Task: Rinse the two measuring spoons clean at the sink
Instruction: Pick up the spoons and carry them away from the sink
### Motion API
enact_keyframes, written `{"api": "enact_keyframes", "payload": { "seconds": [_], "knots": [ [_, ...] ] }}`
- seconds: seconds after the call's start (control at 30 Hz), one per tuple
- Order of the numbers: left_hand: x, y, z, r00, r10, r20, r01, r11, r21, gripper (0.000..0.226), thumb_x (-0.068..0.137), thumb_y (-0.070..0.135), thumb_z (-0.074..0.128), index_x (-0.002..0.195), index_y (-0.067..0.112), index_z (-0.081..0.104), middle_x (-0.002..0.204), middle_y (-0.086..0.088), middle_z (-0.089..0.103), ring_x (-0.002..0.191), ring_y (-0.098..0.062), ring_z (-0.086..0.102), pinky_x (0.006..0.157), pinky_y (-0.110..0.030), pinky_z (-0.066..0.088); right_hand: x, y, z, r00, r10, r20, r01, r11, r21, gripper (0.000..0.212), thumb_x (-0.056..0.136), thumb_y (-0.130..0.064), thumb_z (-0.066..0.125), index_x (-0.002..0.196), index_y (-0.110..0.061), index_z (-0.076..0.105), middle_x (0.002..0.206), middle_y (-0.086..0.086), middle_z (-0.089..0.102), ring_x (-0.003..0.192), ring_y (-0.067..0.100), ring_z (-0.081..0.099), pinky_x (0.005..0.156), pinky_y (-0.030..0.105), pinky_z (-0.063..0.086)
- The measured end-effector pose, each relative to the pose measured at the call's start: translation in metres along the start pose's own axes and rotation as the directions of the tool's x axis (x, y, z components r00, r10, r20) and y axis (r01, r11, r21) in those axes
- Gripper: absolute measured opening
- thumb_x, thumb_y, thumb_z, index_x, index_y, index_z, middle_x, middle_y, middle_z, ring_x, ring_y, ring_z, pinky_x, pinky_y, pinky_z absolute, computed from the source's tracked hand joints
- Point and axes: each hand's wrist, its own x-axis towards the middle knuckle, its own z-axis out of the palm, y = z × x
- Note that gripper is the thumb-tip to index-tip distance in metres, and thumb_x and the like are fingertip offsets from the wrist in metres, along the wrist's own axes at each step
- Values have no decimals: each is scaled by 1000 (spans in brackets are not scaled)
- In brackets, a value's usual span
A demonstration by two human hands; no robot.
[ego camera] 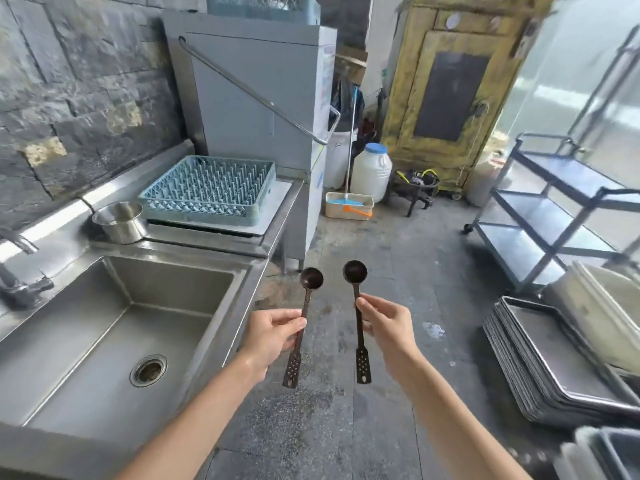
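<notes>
Two dark, long-handled measuring spoons with round bowls and perforated flat ends are held upright over the grey floor, just right of the stainless steel sink. One spoon, the left spoon, is pinched mid-handle by the left hand; the right spoon is pinched between thumb and fingers of the right hand. Both bowls point up, apart from each other. Behind the sink, a steel pot stands beside a blue-green plastic dish rack on the tabletop.
</notes>
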Motion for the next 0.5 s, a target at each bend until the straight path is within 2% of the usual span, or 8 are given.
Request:
{"api": "enact_keyframes", "payload": {
  "seconds": [0.17, 0.3, 0.43, 0.5],
  "knots": [
    [-22, 4, 86, 996, 14, 90, -14, 1000, -1, 20, 84, 4, 77, 104, 7, 76, 97, -11, 78, 81, -15, 74, 68, -23, 61, -17, -2, -87, 995, -11, -94, 16, 998, 55, 21, 95, -17, 75, 114, -9, 80, 96, 3, 84, 92, 16, 80, 68, 16, 59],
    [-44, 0, 153, 981, 26, 192, -26, 1000, 1, 19, 83, 3, 77, 103, 5, 76, 97, -13, 79, 80, -15, 76, 65, -19, 59, -34, 0, -160, 984, -14, -176, 29, 996, 82, 22, 94, -16, 76, 113, -6, 79, 95, 6, 84, 91, 20, 80, 81, 31, 64],
    [-64, -5, 217, 956, 12, 293, -10, 1000, -7, 19, 84, 2, 76, 103, 3, 76, 96, -12, 79, 76, -13, 76, 63, -18, 58, -54, 8, -227, 967, -25, -254, 54, 993, 108, 18, 93, -14, 77, 109, -7, 80, 90, 6, 84, 81, 14, 80, 66, 20, 61],
    [-73, -8, 253, 937, 5, 351, -4, 1000, -5, 15, 85, 0, 75, 99, 3, 76, 92, -11, 80, 73, -12, 76, 61, -18, 58, -68, 10, -262, 953, -21, -302, 56, 992, 110, 16, 92, -16, 78, 107, -11, 81, 89, 4, 84, 83, 14, 81, 68, 22, 62]
  ]
}}
